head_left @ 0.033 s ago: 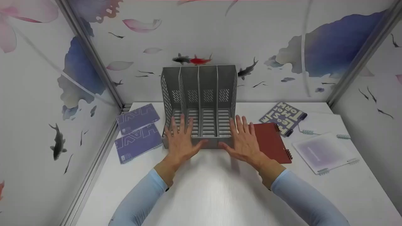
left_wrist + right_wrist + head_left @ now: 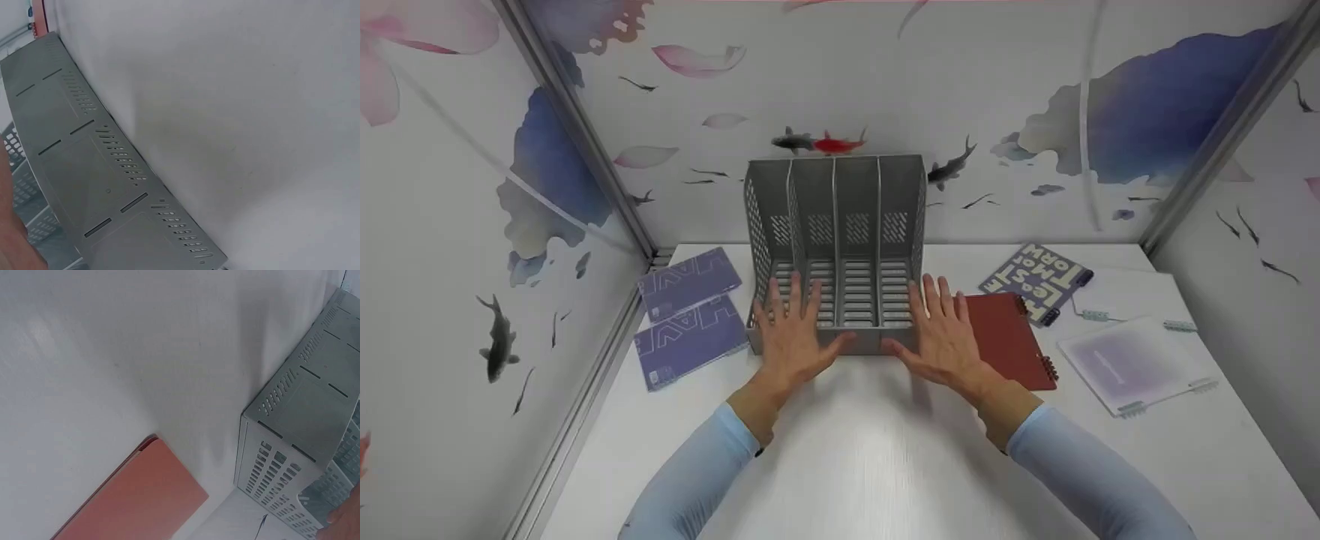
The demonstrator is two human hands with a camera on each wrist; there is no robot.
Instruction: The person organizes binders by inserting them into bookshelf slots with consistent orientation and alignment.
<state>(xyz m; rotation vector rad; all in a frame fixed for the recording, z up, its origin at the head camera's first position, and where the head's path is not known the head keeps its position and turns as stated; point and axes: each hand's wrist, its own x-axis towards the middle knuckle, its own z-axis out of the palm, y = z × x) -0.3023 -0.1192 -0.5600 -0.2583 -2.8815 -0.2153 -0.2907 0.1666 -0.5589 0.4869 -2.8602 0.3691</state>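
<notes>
A grey file rack (image 2: 856,341) with several upright compartments stands against the back wall, its low front towards me. My left hand (image 2: 791,341) is palm down over the rack's front left corner, fingers spread and straight. Mirroring it at the front right corner, my right hand (image 2: 941,341) also has its fingers extended. Neither hand holds anything, and whether they touch the rack I cannot tell. The left wrist view shows the rack's slotted front face (image 2: 84,163); the right wrist view has its perforated side (image 2: 270,472). Only a bit of each hand enters the wrist views.
Two purple notebooks (image 2: 690,341) lie left of the rack. On the right lie a red ring-bound notebook (image 2: 1009,345), a dark notebook with pale lettering (image 2: 1035,277) and a translucent binder notebook (image 2: 1132,364). Another pale one (image 2: 1140,289) lies behind it. Printed panels enclose the table.
</notes>
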